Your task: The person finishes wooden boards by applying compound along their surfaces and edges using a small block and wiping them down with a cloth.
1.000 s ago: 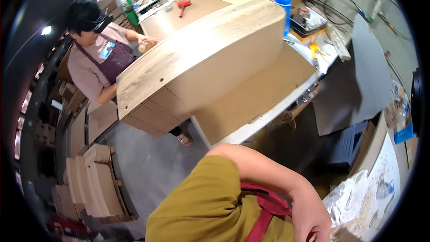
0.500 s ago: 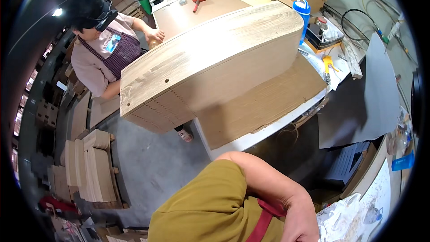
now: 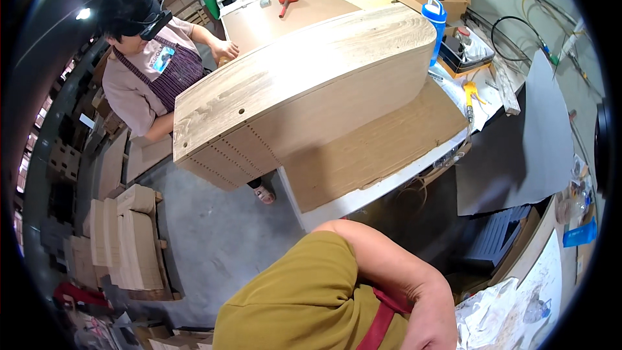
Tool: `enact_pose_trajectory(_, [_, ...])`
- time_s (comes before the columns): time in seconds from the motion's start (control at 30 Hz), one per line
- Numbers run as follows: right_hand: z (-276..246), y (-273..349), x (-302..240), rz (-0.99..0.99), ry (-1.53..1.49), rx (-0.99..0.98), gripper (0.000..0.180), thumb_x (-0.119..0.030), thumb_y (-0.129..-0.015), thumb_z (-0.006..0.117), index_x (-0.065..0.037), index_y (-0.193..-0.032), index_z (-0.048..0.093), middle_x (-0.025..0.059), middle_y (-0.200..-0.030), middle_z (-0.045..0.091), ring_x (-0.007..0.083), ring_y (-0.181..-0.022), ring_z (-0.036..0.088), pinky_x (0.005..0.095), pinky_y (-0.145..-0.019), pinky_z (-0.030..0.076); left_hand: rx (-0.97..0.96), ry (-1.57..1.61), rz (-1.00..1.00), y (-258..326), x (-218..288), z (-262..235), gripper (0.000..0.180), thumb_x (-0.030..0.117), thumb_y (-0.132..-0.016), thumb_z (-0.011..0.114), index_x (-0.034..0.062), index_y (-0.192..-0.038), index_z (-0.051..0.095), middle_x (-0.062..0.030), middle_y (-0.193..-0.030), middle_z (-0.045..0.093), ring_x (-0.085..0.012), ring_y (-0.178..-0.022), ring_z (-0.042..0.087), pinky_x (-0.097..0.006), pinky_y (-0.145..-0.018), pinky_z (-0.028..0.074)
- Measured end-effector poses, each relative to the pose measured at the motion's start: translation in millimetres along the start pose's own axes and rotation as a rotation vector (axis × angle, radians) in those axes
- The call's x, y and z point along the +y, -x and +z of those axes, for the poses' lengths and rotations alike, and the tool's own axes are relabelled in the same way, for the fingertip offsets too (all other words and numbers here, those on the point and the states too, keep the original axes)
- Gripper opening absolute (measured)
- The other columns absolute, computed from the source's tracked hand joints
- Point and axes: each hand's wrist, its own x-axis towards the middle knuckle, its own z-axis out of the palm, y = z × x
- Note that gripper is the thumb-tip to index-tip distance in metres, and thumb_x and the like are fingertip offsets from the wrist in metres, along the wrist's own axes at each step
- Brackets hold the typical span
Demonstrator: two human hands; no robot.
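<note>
My bent left arm comes down beside my olive shirt and dark red strap. Only the back of my left hand [image 3: 429,338] shows at the lower edge; its fingers are cut off, so any hold is hidden. White crumpled sheeting [image 3: 486,314] lies just right of that hand. My right hand is out of view. Beyond my arm, a long wood-grain cabinet piece [image 3: 311,58] with a rounded far end and rows of small holes rests on the cardboard-covered bench [image 3: 382,149]. Another person [image 3: 155,65] stands at its far side, one hand near its edge.
A blue bottle [image 3: 434,29], a yellow air gun [image 3: 471,94] and a box of supplies [image 3: 466,48] sit at the bench's right end. A red mallet [image 3: 287,3] lies behind. Wrapped cartons [image 3: 129,240] are stacked at left. A grey sheet [image 3: 512,149] leans at right.
The view has shifted slightly, moving the surroundings a little leftward. The other person leans slightly differently. My left arm keeps nearly the same pose.
</note>
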Motion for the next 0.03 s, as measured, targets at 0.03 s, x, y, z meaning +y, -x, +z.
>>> enact_pose_trajectory(0.03, [0.9, -0.3, -1.8, 0.003, 0.005, 0.001, 0.064, 0.0, -0.082, 0.06, -0.008, -0.14, 0.034, 0.006, -0.136, 0.04, 0.0124, -0.131, 0.032, 0.0287, -0.11, 0.022, 0.0, 0.005, 0.003, -1.7, -5.1, -0.6, 0.047, 0.03, -0.091, 0.059, -0.0093, -0.116, 0.055, -0.0281, -0.119, 0.053, -0.0414, -0.115, 0.045, -0.049, -0.099, 0.032])
